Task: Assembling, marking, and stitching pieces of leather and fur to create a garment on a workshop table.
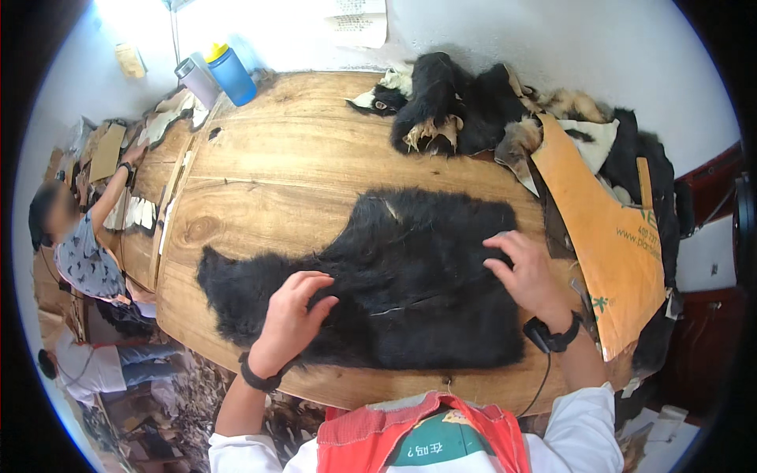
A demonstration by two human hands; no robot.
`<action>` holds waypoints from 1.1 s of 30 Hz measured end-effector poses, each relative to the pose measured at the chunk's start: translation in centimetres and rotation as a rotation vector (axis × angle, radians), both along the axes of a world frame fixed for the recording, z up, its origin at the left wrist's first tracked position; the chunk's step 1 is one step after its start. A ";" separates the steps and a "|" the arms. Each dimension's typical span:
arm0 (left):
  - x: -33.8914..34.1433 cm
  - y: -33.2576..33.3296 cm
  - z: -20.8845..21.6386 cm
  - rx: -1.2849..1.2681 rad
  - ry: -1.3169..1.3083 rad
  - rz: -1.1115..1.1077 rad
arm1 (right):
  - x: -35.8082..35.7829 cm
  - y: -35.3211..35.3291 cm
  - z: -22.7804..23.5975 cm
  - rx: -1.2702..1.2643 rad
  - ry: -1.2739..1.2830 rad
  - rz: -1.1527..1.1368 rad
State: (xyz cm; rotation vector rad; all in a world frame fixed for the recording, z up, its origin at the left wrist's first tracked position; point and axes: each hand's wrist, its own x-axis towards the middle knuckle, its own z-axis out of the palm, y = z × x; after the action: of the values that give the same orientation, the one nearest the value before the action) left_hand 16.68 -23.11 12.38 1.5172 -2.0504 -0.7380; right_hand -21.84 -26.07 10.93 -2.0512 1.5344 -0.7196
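A large piece of black fur (426, 260) lies spread on the wooden table (268, 158) in front of me. Its left end narrows to a rounded lobe, and a thin pale slit shows near its middle. Over the left half of the fur is my left hand (293, 315), fingers curved and apart, holding nothing. My right hand (522, 268) is at the fur's right edge with thumb and fingers spread, also holding nothing. Whether the fingertips touch the fur I cannot tell. Each wrist wears a black band.
An orange-tan cardboard template (603, 236) leans along the table's right side. Behind it lie heaped fur scraps, including a black fur (449, 102). A blue bottle (232, 75) and a grey bottle (197, 83) stand far left. A person (83, 229) works at the left; another (87, 366) is lower.
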 end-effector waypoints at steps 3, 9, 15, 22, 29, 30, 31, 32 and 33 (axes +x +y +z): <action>-3.1 -0.9 0.2 -0.006 -0.109 -0.170 | 1.4 -1.1 -1.1 -0.035 0.092 0.085; -8.6 -5.2 -4.0 -0.077 -0.397 -0.269 | 7.5 -5.7 -2.6 -0.100 0.058 0.226; -10.0 -4.5 -6.0 -0.154 -0.584 -0.199 | 12.1 -9.3 -6.5 0.065 0.057 0.049; -9.5 -5.8 -5.1 -0.057 -0.529 -0.209 | 11.5 -10.7 -7.9 0.143 -0.182 -0.047; -9.4 -6.8 -5.3 -0.109 -0.495 -0.191 | 11.2 -10.5 -7.6 0.168 -0.213 -0.051; -9.6 -6.6 -5.5 -0.123 -0.522 -0.171 | 11.2 -10.5 -7.6 0.169 -0.214 -0.053; -9.5 -6.5 -5.7 -0.123 -0.522 -0.173 | 11.1 -10.4 -7.6 0.154 -0.220 -0.047; -9.2 -6.5 -5.9 -0.121 -0.492 -0.177 | 11.1 -10.4 -7.6 0.138 -0.226 -0.040; -8.9 -6.4 -5.9 -0.119 -0.464 -0.180 | 11.1 -10.4 -7.7 0.139 -0.229 -0.041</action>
State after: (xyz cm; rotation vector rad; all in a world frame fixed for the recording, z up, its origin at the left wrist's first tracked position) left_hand 7.73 -29.49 6.46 1.5581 -2.5452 -0.3344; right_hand -10.77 -36.44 3.26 -1.7747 1.4567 -0.8096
